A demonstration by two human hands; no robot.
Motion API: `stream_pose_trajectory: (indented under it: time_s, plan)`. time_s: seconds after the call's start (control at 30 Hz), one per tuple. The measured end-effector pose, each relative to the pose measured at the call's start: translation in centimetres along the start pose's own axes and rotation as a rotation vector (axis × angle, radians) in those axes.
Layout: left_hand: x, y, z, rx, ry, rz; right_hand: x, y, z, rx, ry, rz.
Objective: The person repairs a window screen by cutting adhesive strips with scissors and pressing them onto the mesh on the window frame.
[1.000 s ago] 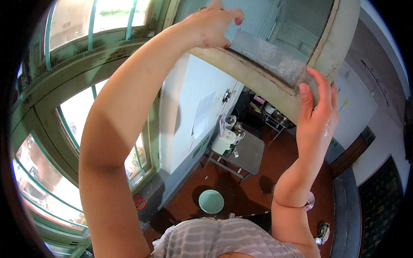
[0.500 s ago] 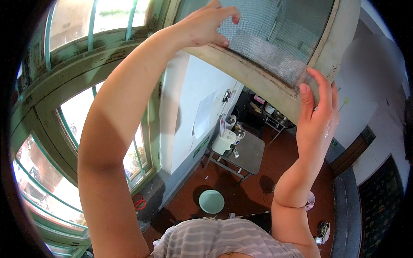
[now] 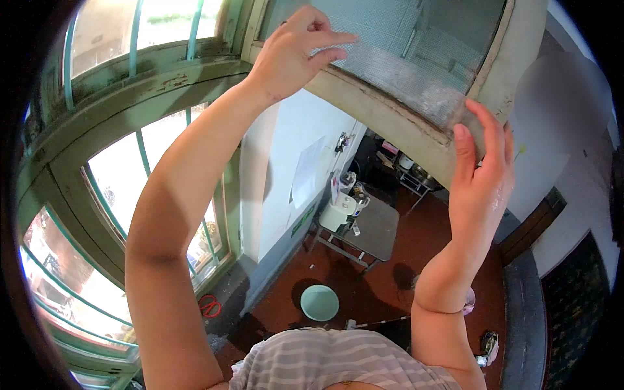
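A strip of clear, crinkled plastic film (image 3: 406, 75) lies slantwise across the lower part of a textured glass pane (image 3: 448, 39) in a pale-framed window sash. My left hand (image 3: 292, 52) is at the film's upper left end, thumb and forefinger pinched together there, the other fingers curled. At the lower right end, my right hand (image 3: 484, 149) curves its thumb and fingers around the film's edge, beside the sash's corner. Whether the film sticks to the glass cannot be made out.
Green barred windows (image 3: 104, 175) stand on the left. Below are a pale green basin (image 3: 319, 303) on the red floor, a small table (image 3: 377, 227) bearing a white appliance (image 3: 336, 213), and red-handled scissors (image 3: 209, 305) on the sill.
My left hand has shifted slightly left and down, and its spread fingers have closed into a pinch at the film's end. My right hand has barely moved.
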State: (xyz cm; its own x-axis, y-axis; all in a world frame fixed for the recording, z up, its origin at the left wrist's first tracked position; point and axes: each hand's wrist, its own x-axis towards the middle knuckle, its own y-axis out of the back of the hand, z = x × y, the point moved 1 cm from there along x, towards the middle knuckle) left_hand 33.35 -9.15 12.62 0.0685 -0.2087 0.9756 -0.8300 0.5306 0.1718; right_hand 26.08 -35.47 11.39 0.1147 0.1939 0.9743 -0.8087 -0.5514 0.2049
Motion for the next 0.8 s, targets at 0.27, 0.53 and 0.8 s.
stream_pose_trajectory:
  time_s: [0.27,0.53,0.8]
  plan:
    - [0.0,-0.5,-0.3,0.019,0.063,-0.019,-0.1,-0.4,0.6,-0.052,0.033,0.048]
    - [-0.2,-0.1,-2.3,-0.031,0.196,-0.048,-0.1,-0.2,0.6,-0.054,0.029,0.035]
    - [-1.4,0.4,0.1,-0.107,0.181,0.071,-0.1,-0.3,0.6,0.036,0.048,0.041]
